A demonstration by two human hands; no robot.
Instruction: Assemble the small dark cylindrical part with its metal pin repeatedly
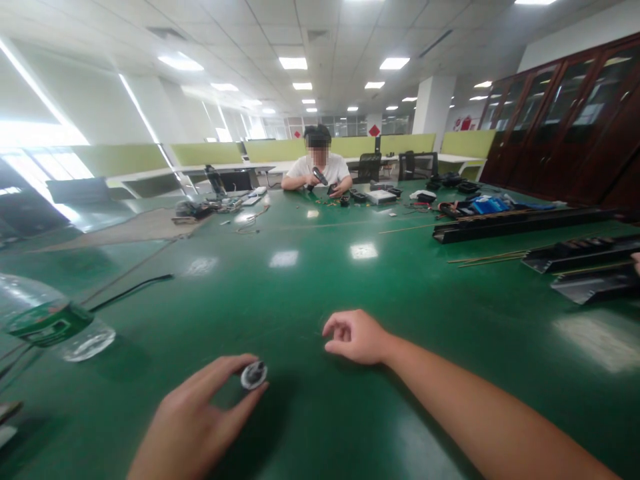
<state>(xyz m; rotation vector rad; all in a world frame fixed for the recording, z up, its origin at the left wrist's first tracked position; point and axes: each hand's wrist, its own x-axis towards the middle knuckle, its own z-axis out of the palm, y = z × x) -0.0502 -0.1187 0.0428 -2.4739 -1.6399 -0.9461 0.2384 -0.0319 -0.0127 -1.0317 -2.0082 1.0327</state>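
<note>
Near the bottom of the head view, my left hand [200, 410] pinches a small round object [254, 376] between thumb and fingertips. The object has a whitish rim and a grey and black middle; its exact kind is too small to make out. My right hand [357, 338] hovers over or rests on the green table [280, 293], farther forward and to the right. Its fingers are loosely curled, with a gap between them and the thumb, and nothing shows in it.
A clear plastic bottle with a green label [55, 320] lies at left, beside a black cable [133, 291]. Black metal channels [520, 227] and thin rods occupy the right. Across the table, a person [319, 163] handles a dark tool [320, 176] among small parts.
</note>
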